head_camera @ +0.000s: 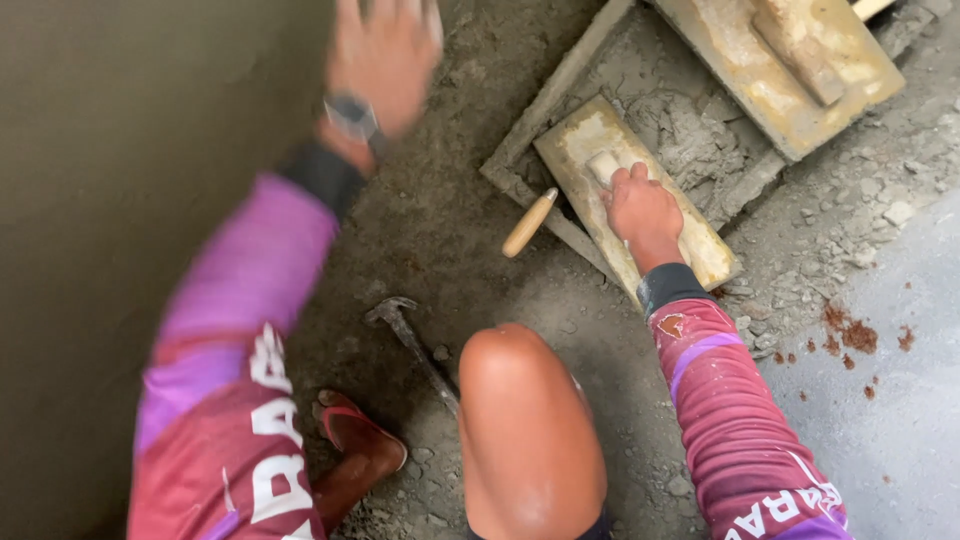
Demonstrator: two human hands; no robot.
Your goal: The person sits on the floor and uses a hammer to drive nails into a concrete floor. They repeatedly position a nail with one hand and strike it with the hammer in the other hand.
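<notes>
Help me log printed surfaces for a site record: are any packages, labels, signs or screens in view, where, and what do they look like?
No packages, labels or signs show.
Watch: on the wrist of the left hand, near the wall; small dark square face, possibly a screen, too blurred to tell.
Sleeves: both arms, maroon and purple with white lettering.

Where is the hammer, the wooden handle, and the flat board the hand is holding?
hammer (392, 312): head view, on its metal head.
wooden handle (530, 222): head view, middle of the handle.
flat board (700, 250): head view, bare lower face, below the right hand (642, 210) gripping its handle.
</notes>
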